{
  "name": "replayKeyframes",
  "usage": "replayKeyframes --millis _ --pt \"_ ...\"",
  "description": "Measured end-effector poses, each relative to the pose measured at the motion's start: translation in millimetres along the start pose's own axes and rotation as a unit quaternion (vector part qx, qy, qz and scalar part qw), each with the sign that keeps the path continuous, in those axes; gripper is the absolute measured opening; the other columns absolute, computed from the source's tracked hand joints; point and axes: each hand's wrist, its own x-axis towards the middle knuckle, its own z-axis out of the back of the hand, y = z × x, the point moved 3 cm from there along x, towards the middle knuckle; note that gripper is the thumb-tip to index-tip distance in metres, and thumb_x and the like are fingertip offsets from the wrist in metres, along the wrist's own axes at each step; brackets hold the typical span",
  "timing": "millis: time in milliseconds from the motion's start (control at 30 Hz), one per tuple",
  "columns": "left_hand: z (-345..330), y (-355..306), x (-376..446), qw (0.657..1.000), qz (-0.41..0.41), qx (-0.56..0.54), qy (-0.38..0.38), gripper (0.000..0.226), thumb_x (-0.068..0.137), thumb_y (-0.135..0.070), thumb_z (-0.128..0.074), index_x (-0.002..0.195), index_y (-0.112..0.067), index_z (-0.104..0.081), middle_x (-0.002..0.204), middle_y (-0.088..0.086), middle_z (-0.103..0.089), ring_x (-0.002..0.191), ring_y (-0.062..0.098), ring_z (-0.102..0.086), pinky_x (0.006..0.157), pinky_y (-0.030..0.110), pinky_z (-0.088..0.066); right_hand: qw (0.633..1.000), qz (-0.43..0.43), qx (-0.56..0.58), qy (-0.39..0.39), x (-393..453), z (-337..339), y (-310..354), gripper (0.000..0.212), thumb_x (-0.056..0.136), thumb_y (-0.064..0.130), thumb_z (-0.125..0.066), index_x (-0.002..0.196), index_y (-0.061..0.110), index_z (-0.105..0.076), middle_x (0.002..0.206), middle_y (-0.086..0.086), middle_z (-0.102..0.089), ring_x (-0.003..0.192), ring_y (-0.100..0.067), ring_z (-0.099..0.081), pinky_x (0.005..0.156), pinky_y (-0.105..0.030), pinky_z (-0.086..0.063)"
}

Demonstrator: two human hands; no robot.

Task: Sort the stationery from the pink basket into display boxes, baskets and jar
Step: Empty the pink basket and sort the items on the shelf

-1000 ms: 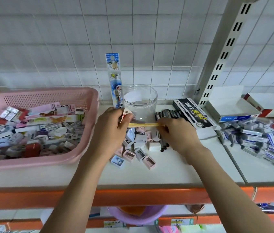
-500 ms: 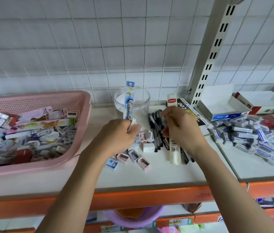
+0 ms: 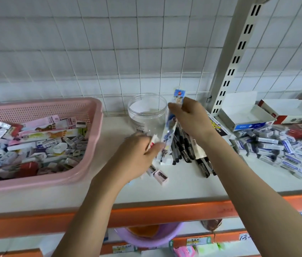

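Since half a second ago the blue packet point(image 3: 168, 129) goes from the left hand point(image 3: 137, 154), which now only pinches its lower part alongside a small white piece point(image 3: 151, 141), up into the right hand point(image 3: 189, 119) gripping its top, right beside the jar point(image 3: 147, 113).

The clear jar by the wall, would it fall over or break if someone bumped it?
Probably not easily. The clear jar is wide and squat with a flat base, so it looks hard to tip. It seems nearly empty and looks like thin plastic, so a bump would likely slide it along the smooth shelf rather than crack it.
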Motion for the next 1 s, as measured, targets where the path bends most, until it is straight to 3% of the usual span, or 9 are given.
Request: replayKeyframes --millis 100,233,300,367,467,600,833,933,1000 --pt "13 5 5 0.991 0.101 -0.047 -0.074 0.04 0.096 -0.039 -0.043 0.065 -0.014 -0.045 0.062 0.005 -0.049 0.06 0.021 -0.049 0.058 0.031 -0.033 1.0 -0.004 -0.001 -0.017 -2 6 -1 0.027 0.095 0.024 -0.047 0.076 0.006 -0.046 0.063 -0.007 -0.055 0.054 -0.02 -0.049 0.055 -0.027 -0.039" --pt "8 21 20 0.983 0.18 -0.039 -0.018 0.025 0.094 -0.024 -0.049 0.115 -0.01 -0.044 0.1 0.01 -0.056 0.085 0.026 -0.056 0.061 0.029 -0.04 1.0 -0.006 -0.002 -0.009 -13 15 0 0.026 0.098 0.025 -0.044 0.081 0.006 -0.047 0.062 -0.004 -0.051 0.058 -0.021 -0.049 0.056 -0.033 -0.043" --pt "4 24 25 0.983 0.18 -0.023 0.014 0.028 0.097 -0.019 -0.044 0.122 -0.009 -0.038 0.106 0.012 -0.055 0.085 0.024 -0.053 0.063 0.029 -0.037 1.0 -0.005 0.009 -0.013 -17 20 1 0.026 0.099 0.026 -0.042 0.081 0.008 -0.046 0.061 -0.001 -0.047 0.059 -0.02 -0.047 0.055 -0.035 -0.045" --pt "0 23 29 0.987 0.156 -0.007 0.036 0.022 0.098 -0.024 -0.042 0.115 -0.01 -0.046 0.102 0.011 -0.058 0.087 0.026 -0.055 0.067 0.03 -0.038 0.999 -0.005 0.022 -0.025 -19 26 -2 0.027 0.099 0.027 -0.043 0.082 0.007 -0.045 0.058 0.002 -0.044 0.051 -0.014 -0.045 0.049 -0.028 -0.04" --pt "-4 28 29 0.987 0.14 0.06 0.044 0.029 0.094 -0.033 -0.047 0.077 -0.009 -0.048 0.076 0.011 -0.053 0.077 0.035 -0.052 0.06 0.033 -0.034 0.998 -0.012 0.037 -0.043 -23 32 -8 0.032 0.098 0.029 -0.044 0.086 -0.001 -0.045 0.058 0.002 -0.042 0.04 -0.003 -0.037 0.048 -0.025 -0.033" --pt "-5 35 28 0.985 0.155 0.067 0.026 0.025 0.086 -0.033 -0.055 0.1 -0.013 -0.059 0.096 0.012 -0.06 0.084 0.03 -0.058 0.067 0.031 -0.041 0.999 -0.016 -0.001 -0.031 -29 32 -15 0.037 0.098 0.032 -0.042 0.088 -0.004 -0.046 0.065 -0.009 -0.053 0.053 -0.016 -0.046 0.055 -0.03 -0.04" --pt "-2 7 34 0.96 0.231 -0.149 -0.058 0.003 0.089 -0.01 -0.042 0.091 -0.009 -0.044 0.067 0.003 -0.048 0.049 0.01 -0.04 0.045 0.02 -0.032 1.0 0.003 -0.003 -0.009 -32 50 -39 0.028 0.102 0.026 -0.036 0.097 0.0 -0.04 0.057 0.001 -0.042 0.05 -0.013 -0.042 0.05 -0.027 -0.036" --pt "-20 -32 41 0.941 0.231 -0.242 -0.043 0.016 0.092 -0.007 -0.036 0.085 -0.017 -0.045 0.083 0.003 -0.053 0.06 0.013 -0.045 0.063 0.026 -0.039 0.999 0.021 0.028 0.004 -31 74 -55 0.011 0.1 0.019 -0.04 0.106 0.01 -0.037 0.05 0.006 -0.038 0.044 -0.012 -0.036 0.047 -0.026 -0.031" --pt "-39 -68 50 0.935 0.203 -0.288 -0.036 0.019 0.098 -0.007 -0.032 0.093 -0.016 -0.048 0.087 0.001 -0.055 0.06 0.013 -0.052 0.063 0.032 -0.047 0.999 0.012 0.046 -0.011 -30 100 -71 0.024 0.098 0.019 -0.047 0.119 0.021 -0.036 0.051 0.002 -0.042 0.044 -0.012 -0.036 0.048 -0.026 -0.032"
